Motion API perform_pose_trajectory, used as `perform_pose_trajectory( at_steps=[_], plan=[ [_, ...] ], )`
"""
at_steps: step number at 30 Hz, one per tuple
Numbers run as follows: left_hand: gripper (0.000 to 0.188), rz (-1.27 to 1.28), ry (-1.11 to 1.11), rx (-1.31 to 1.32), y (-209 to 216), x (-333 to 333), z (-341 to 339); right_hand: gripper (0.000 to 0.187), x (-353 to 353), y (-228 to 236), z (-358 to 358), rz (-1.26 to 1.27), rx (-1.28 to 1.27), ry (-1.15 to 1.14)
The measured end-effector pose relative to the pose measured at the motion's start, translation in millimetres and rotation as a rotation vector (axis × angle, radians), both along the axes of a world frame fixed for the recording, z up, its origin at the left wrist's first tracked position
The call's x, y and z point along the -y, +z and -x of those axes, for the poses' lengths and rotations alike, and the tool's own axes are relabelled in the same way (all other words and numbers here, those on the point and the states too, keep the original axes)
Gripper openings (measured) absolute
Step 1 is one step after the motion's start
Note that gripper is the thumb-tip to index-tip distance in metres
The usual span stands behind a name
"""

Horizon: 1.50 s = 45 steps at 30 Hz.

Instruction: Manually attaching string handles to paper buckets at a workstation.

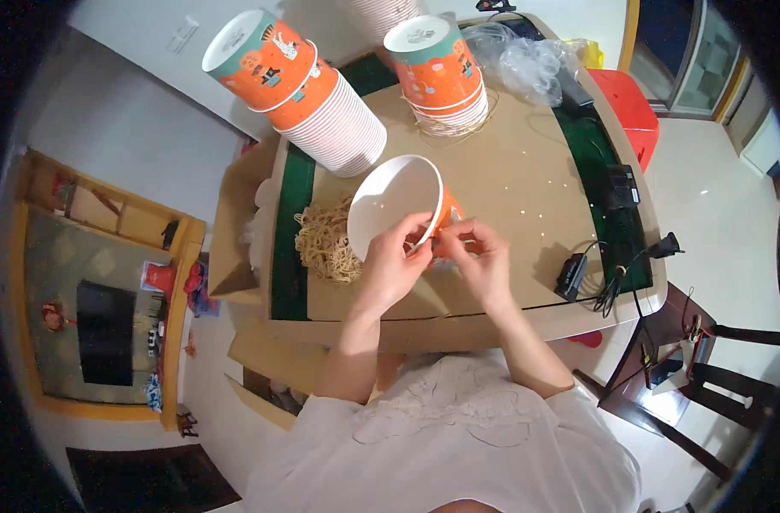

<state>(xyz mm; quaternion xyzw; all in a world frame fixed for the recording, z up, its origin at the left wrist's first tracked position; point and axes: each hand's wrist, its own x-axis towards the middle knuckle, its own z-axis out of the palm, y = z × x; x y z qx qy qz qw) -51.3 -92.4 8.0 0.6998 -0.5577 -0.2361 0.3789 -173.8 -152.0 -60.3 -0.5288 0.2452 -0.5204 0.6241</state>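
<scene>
Head camera: both bare hands are working at a paper bucket, with white inside and orange outside, and the bucket (388, 205) is tilting with its open mouth turned toward the left. The left hand (394, 261) is gripping the bucket's near rim between thumb and fingers. The right hand (478, 256) is bringing thumb and fingertips together against the bucket's outer side; what they are pinching is too small to tell. A pile of tan bands (328, 244) is lying just left of the bucket. Beyond the bucket and to its left, a tall stack of buckets (330, 120) is standing base up; straight beyond it, a shorter stack (437, 81) is standing likewise, with tan strands looping round its lower end. A clear plastic bag (526, 64) is resting beyond the bucket to its right, and a black adapter (571, 276) is lying well to its right.
</scene>
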Motion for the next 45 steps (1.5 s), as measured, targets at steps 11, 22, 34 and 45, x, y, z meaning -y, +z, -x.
perform_pose_trajectory(
  at_steps=[11,22,34,45],
  plan=[
    [0.030,-0.069,-0.120,-0.123,3,5,3,0.006,1,3,13,0.058,-0.230,-0.029],
    [0.014,-0.119,-0.118,0.078,3,15,7,0.007,6,2,19,0.121,-0.348,-0.049],
    [0.004,-0.188,-0.057,-0.342,5,27,-19,0.015,-29,43,22,0.464,-0.525,0.071],
    [0.019,-0.587,-0.146,-0.845,-45,57,-42,0.008,-4,95,19,0.770,-0.660,0.368]
  ],
)
